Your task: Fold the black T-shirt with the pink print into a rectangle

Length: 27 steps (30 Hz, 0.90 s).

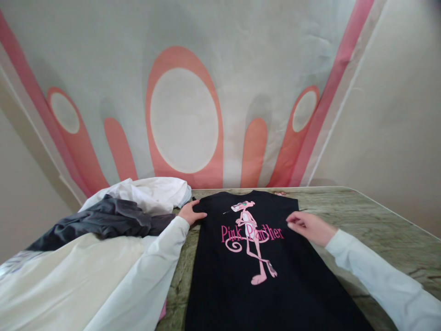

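A black T-shirt (220,276) with a pink cartoon panther and pink lettering lies spread on the wood-patterned table, its collar end toward the wall. My left hand (191,213) rests at the shirt's upper left edge, thumb and fingers apart, the thumb on the black cloth. At the shirt's right edge, beside the lettering, is my right hand (308,226). Its fingers are curled with the thumb and fingertips close together at the cloth; whether any fabric is between them is too small to tell.
On the left lies a heap of clothes: a white garment (151,193), a dark grey one (117,218) and a cream one (79,262). The table (358,211) extends right. Behind it stands a wall (234,59) with a pink and orange pattern.
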Each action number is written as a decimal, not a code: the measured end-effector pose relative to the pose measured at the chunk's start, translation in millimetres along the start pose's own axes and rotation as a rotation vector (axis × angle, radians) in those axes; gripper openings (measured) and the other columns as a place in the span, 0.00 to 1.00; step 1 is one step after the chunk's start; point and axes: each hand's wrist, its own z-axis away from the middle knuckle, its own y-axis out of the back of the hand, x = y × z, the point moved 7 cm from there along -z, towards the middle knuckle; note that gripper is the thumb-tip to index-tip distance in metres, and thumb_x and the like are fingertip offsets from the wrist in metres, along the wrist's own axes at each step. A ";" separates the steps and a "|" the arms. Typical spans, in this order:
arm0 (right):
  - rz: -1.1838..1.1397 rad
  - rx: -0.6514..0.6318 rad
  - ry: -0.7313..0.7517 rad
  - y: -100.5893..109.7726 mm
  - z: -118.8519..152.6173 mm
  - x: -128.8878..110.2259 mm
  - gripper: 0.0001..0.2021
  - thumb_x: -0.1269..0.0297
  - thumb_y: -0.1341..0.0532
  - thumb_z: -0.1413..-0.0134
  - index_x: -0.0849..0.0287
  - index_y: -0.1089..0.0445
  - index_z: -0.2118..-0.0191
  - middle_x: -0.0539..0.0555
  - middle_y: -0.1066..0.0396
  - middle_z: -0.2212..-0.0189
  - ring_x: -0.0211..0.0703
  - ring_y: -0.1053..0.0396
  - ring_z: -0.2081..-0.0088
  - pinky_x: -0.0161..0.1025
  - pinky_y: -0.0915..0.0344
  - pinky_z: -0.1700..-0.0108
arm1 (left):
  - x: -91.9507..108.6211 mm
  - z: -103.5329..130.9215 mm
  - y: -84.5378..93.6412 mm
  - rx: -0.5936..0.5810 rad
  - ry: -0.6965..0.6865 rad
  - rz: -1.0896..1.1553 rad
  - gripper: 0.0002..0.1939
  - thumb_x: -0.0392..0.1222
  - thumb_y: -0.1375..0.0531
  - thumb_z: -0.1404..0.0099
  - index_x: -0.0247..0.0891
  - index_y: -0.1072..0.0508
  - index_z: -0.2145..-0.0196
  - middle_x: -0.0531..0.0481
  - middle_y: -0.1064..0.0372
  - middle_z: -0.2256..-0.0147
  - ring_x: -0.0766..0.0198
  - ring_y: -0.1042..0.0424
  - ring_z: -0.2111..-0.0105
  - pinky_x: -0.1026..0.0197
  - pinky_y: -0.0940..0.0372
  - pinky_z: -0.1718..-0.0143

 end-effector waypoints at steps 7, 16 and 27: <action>-0.230 0.121 -0.349 5.8 -15.6 102.6 0.04 0.68 0.43 0.53 0.61 0.36 0.69 0.49 0.35 0.80 0.35 0.35 0.79 0.32 0.37 0.77 | -16.2 -2.6 -14.0 -0.110 0.121 0.163 0.43 0.40 0.31 0.59 0.29 0.40 0.46 0.44 0.29 0.65 0.55 0.27 0.69 0.53 0.29 0.70; 0.418 0.174 -0.237 6.3 -23.7 80.9 0.18 0.54 0.49 0.47 0.59 0.35 0.81 0.52 0.34 0.81 0.40 0.38 0.77 0.36 0.48 0.74 | 1.4 7.8 -15.1 -0.085 0.198 0.237 0.38 0.42 0.32 0.55 0.32 0.39 0.47 0.43 0.29 0.63 0.57 0.27 0.71 0.59 0.29 0.77; 0.297 0.233 -0.313 -1.2 -21.2 67.4 0.14 0.52 0.45 0.52 0.56 0.30 0.76 0.51 0.29 0.77 0.40 0.33 0.73 0.34 0.45 0.72 | 15.5 5.4 -7.3 -0.132 -0.006 -0.057 0.46 0.46 0.31 0.67 0.30 0.37 0.49 0.46 0.27 0.64 0.51 0.29 0.61 0.54 0.34 0.57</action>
